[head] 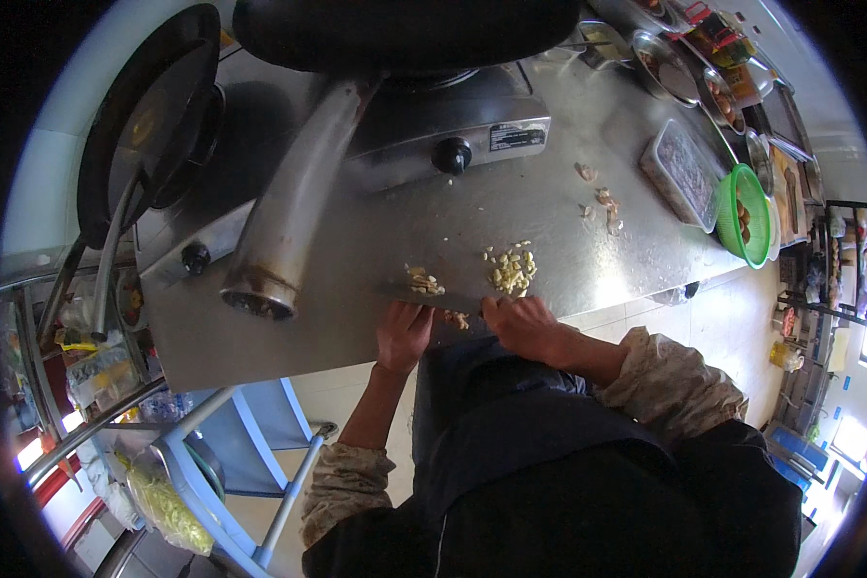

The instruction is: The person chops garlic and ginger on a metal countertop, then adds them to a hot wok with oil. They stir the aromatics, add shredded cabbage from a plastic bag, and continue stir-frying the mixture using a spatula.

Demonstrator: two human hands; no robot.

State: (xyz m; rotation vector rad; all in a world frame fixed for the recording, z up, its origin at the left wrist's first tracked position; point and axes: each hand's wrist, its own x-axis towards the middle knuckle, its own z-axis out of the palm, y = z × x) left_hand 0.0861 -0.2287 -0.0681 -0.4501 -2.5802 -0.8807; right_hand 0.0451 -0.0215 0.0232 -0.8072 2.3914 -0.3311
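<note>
My right hand [524, 325] grips the handle of a kitchen knife, whose blade [451, 298] points left, low over the steel counter. My left hand [404, 336] is at the near side of the blade, fingertips bent close to it; whether anything is under them is hidden. Just beyond the blade lies a small group of pale pieces, apparently garlic [424, 282]. A larger heap of cut garlic [513, 269] sits to the right, beyond my right hand. Brownish scraps [456, 318] rest between my hands, near the counter's edge.
A gas stove [448, 137] with a black wok [404, 32] stands ahead; the wok's wide metal handle [289, 209] reaches toward me. Another wok [152, 123] is left. Garlic skins [608, 206], a plastic tub [680, 173] and a green basket [745, 217] lie right. A blue-framed cart [253, 441] stands below left.
</note>
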